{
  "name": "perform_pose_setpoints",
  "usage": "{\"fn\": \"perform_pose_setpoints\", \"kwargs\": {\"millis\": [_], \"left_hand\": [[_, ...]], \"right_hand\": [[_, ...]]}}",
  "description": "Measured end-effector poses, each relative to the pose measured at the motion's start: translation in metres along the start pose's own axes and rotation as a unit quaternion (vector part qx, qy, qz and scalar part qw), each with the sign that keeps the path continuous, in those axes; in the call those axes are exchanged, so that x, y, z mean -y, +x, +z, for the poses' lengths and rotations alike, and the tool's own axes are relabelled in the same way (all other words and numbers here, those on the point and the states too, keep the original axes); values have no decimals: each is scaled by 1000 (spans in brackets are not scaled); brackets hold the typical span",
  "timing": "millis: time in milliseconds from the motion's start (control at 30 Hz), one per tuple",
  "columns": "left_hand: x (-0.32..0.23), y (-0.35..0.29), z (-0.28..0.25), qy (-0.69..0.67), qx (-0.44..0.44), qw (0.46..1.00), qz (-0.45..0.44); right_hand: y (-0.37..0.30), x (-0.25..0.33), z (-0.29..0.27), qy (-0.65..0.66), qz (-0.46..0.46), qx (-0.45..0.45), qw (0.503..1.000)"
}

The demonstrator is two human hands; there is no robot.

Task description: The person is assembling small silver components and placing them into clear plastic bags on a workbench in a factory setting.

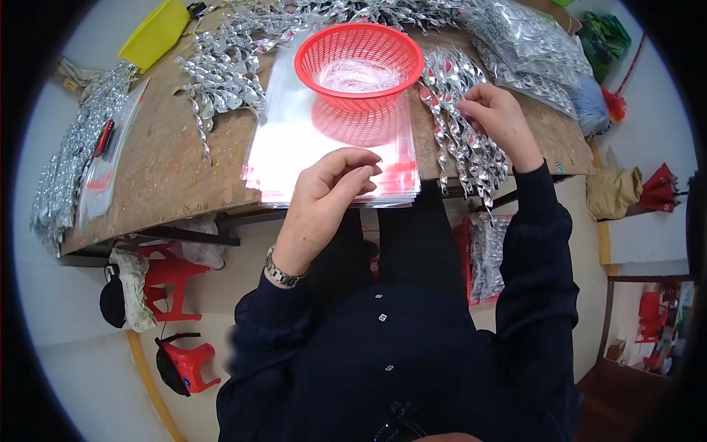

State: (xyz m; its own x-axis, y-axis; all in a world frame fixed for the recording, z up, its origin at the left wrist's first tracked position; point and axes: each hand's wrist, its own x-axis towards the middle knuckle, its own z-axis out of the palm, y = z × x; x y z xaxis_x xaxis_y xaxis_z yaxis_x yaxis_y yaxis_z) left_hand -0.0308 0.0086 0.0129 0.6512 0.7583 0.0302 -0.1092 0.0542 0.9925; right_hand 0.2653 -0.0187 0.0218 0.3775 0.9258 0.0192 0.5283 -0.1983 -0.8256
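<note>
My left hand hovers over the near edge of a stack of clear plastic bags, its fingers curled and thumb pressed toward them. Whatever lies in that pinch, if anything, is too small to make out. My right hand reaches to a bunch of twisted silver strips hanging over the table's front edge, with thumb and forefinger closed on a strip at its upper part. A red plastic basket, holding a coil of fine clear thread, stands on the bags between and beyond my hands.
More twisted silver strips cover the left and back of the wooden table. Bagged silver strips are piled at the back right. A yellow bin and a red-handled cutter are at left. Red stools stand below.
</note>
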Motion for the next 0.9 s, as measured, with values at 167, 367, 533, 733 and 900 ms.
{"fn": "perform_pose_setpoints", "kwargs": {"millis": [167, 367, 533, 733, 900], "left_hand": [[-1, -1, -15, 15, -21, 1000, 1], [-1, 3, -32, 49, -56, 997, 9], [-2, 11, -49, 146, -90, 984, 54], [4, 37, -95, 323, -196, 907, 186], [1, 66, -133, 530, -245, 781, 222]], "right_hand": [[32, -3, 12, 0, -35, 2, 999], [49, -5, 24, -59, -39, -9, 997], [52, -15, 29, -170, -94, -61, 979], [35, -4, 32, -193, -133, -64, 970], [21, 1, 24, -237, -145, -74, 958]]}}
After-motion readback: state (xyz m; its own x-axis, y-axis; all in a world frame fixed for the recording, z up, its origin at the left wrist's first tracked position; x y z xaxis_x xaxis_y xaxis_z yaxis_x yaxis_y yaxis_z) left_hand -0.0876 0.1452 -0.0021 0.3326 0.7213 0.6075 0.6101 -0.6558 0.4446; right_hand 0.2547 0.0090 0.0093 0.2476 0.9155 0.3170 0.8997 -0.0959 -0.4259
